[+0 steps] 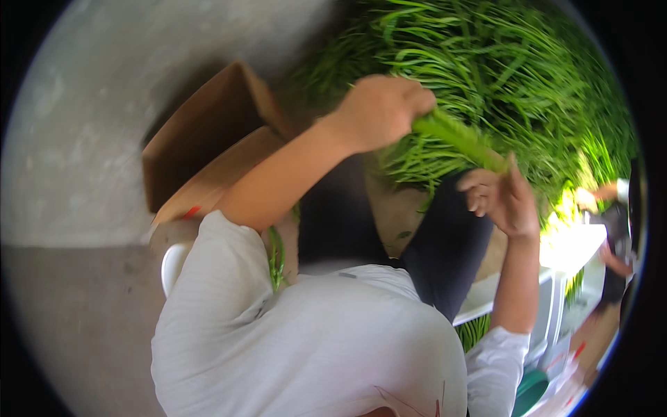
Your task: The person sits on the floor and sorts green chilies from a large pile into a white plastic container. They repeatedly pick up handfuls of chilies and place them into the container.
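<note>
My left hand point(388, 110) is closed around one end of a small bundle of long green vegetable stalks point(458, 136). The bundle slants down to the right and is blurred. At its other end is my right hand point(503, 200), palm turned up, fingers apart and slightly curled. Whether the palm touches the stalk ends cannot be made out. Beyond both hands lies a large loose heap of the same green stalks point(500, 68), reaching towards my knees.
An open cardboard box point(208, 140) stands on the concrete floor point(78, 130) at left. A few stalks point(276, 258) lie beside my left thigh. At right are pale plastic crates point(544, 297), a green basin point(530, 388) and another person's arm point(607, 192) near the heap.
</note>
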{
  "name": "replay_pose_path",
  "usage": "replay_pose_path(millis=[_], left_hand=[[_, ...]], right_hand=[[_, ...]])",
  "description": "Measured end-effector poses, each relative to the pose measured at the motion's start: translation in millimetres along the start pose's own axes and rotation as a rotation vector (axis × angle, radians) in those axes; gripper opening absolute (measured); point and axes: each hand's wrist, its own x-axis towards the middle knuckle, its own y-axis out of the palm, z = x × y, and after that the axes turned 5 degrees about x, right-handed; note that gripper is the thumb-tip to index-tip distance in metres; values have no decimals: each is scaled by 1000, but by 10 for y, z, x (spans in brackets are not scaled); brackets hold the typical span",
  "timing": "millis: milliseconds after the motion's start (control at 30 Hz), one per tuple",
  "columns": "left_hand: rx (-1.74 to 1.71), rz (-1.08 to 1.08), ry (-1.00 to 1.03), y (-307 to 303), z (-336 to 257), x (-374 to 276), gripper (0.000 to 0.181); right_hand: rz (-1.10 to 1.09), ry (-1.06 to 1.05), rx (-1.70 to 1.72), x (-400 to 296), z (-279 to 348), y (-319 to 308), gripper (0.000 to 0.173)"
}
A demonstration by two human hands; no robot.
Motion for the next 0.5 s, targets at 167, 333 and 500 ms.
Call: replay_pose_path(millis=[167, 333, 500], left_hand=[[454, -233, -935, -1206, 1180, -918, 37], [640, 342, -872, -1586, 1924, -2244, 51], [539, 181, -946, -1355, 1671, -2350, 49]], right_hand=[[-286, -137, -128, -14, -172, -524, 52], [-580, -218, 117, -294, -468, -1820, 38], [-1026, -13, -263, -502, -1104, -2840, 27]])
